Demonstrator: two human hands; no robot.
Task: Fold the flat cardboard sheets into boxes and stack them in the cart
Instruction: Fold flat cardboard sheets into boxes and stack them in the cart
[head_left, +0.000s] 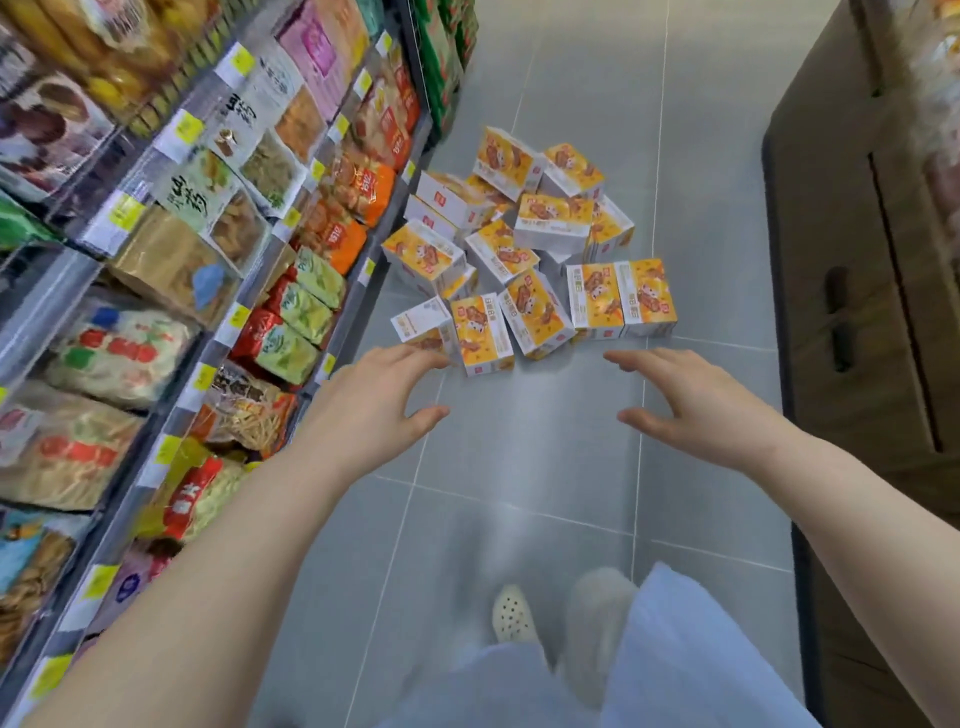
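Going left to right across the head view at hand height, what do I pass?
Snack-packed store shelves → open left hand → grey tiled floor → open right hand → brown cardboard carton.

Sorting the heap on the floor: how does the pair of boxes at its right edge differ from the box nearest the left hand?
The pair of boxes stands upright, side by side and squared up; the nearest box sits alone, turned at an angle. The pair lies beyond the right hand; the nearest box lies just past the left hand. Both show the same orange-and-white print and rest on the floor.
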